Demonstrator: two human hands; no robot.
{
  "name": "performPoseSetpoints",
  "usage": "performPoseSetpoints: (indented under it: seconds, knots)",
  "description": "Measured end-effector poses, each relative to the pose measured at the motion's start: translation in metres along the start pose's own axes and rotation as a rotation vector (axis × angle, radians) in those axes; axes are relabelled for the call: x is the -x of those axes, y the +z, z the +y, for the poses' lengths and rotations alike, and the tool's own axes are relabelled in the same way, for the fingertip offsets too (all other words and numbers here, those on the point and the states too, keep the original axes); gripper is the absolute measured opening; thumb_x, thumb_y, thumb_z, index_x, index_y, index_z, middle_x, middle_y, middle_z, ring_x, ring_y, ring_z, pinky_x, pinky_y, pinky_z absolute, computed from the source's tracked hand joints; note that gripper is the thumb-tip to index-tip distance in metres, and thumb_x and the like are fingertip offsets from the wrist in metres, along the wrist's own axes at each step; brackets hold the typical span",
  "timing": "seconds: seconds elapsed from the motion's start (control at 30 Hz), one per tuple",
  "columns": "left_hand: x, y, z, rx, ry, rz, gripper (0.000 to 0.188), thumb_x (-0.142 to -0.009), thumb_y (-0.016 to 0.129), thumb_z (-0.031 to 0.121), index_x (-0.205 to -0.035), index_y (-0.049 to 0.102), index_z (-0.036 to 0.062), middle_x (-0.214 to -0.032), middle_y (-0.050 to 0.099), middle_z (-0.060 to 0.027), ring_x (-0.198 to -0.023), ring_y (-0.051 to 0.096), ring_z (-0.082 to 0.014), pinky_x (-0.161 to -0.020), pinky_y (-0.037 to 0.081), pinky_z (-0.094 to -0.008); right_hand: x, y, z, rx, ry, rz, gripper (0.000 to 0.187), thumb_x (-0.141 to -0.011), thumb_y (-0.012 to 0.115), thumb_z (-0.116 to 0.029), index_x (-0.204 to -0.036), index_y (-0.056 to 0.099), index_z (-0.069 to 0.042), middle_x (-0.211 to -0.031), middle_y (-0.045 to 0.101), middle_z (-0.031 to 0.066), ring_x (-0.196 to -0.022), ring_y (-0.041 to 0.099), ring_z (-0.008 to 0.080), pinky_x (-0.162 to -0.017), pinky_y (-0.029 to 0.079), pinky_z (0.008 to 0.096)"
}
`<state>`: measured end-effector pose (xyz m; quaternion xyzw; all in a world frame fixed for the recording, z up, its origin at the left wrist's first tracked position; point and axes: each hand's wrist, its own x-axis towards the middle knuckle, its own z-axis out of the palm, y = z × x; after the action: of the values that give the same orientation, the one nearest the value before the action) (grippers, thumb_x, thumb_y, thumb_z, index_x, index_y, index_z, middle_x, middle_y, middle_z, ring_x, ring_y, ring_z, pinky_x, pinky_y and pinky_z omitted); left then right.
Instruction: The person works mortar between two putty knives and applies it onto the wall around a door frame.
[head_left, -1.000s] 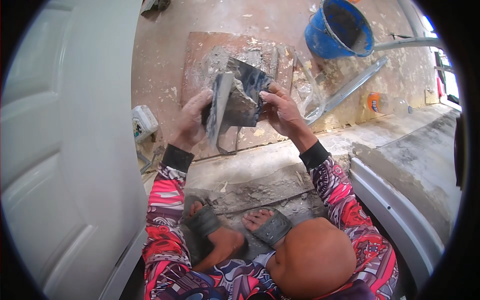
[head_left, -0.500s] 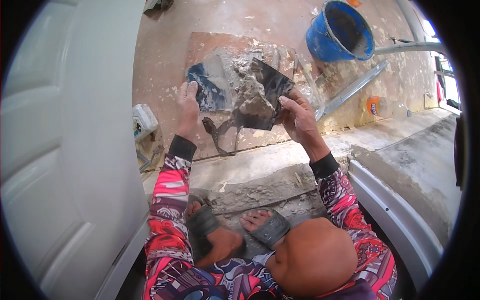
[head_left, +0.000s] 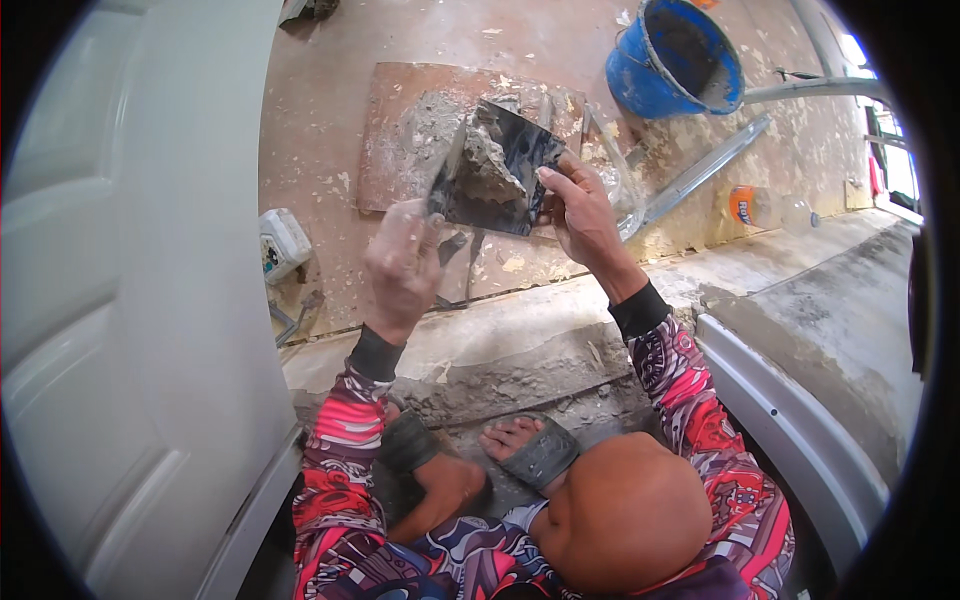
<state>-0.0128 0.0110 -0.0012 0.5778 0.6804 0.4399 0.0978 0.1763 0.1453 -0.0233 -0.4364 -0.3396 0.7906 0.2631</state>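
Note:
My right hand (head_left: pixel 585 215) grips the right edge of a thin dark flat plate (head_left: pixel 535 150), its thumb on top. A lump of wet grey mortar (head_left: pixel 490 170) sits on that plate. My left hand (head_left: pixel 405 262), smeared by motion, is closed at the plate's lower left side. The second thin plate in its fingers is tilted nearly edge-on, against or very close to the first; whether they touch I cannot tell. Beneath both lies a reddish-brown board (head_left: pixel 380 140) with mortar (head_left: pixel 428 125) spread over it. A dark strip-like tool (head_left: pixel 474 262) lies partly hidden beside my left hand.
A mortar-stained blue bucket (head_left: pixel 640 75) stands at the far right. Near it are a long metal strip (head_left: pixel 705 180) and a plastic bottle (head_left: pixel 770 208). A white door (head_left: pixel 150 300) fills the left side, with a white container (head_left: pixel 287 243) beside it. A rough step edge (head_left: pixel 500 385) runs before my feet.
My left hand has swung right and nearer, bringing its plate off the board to the other plate. My right hand has shifted slightly left and away, still holding its plate and mortar.

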Motion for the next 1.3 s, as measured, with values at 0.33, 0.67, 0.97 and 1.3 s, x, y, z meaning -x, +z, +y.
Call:
performPoseSetpoints:
  seconds: [0.33, 0.67, 0.97, 1.3]
  knots:
    - [0.024, 0.003, -0.039, 0.123, -0.394, 0.013, 0.02, -0.092, 0.062, 0.005, -0.077, 0.052, -0.0026, -0.07, 0.05, -0.0075, -0.061, 0.047, -0.018, -0.057, 0.04, -0.0302, -0.01, -0.001, -0.042, -0.139, -0.119, -0.066, 0.019, -0.096, 0.054, -0.01, -0.113, 0.059, -0.005, -0.088, 0.066, 0.0032, -0.062, 0.064, 0.0116, -0.054, 0.054, 0.0287]
    - [-0.005, -0.017, 0.005, 0.314, -0.496, 0.263, 0.029, -0.094, 0.064, 0.01, -0.072, 0.05, -0.0009, -0.064, 0.042, 0.0007, -0.059, 0.037, -0.0093, -0.053, 0.033, -0.0265, 0.002, -0.005, 0.008, -0.035, 0.058, -0.064, 0.011, -0.094, 0.056, -0.012, -0.101, 0.061, -0.006, -0.079, 0.059, -0.0028, -0.06, 0.055, 0.0052, -0.052, 0.048, 0.0235]
    - [0.02, -0.006, 0.006, -0.051, -0.04, 0.102, 0.004, -0.084, 0.067, -0.003, -0.088, 0.065, -0.0043, -0.086, 0.065, -0.0178, -0.074, 0.065, -0.0331, -0.065, 0.051, -0.039, -0.004, 0.003, -0.008, 0.052, -0.032, -0.021, 0.009, -0.094, 0.056, -0.014, -0.1, 0.061, -0.008, -0.076, 0.056, -0.0045, -0.058, 0.05, 0.0043, -0.051, 0.043, 0.0218]
    - [0.029, 0.002, -0.051, -0.195, -0.035, -0.038, 0.008, -0.091, 0.059, 0.004, -0.092, 0.063, -0.0036, -0.084, 0.062, -0.0145, -0.069, 0.06, -0.0289, -0.062, 0.047, -0.0364, -0.007, -0.001, -0.036, -0.132, -0.136, -0.094, 0.012, -0.095, 0.055, -0.01, -0.106, 0.059, -0.008, -0.09, 0.067, 0.0019, -0.065, 0.065, 0.0115, -0.056, 0.055, 0.0294]
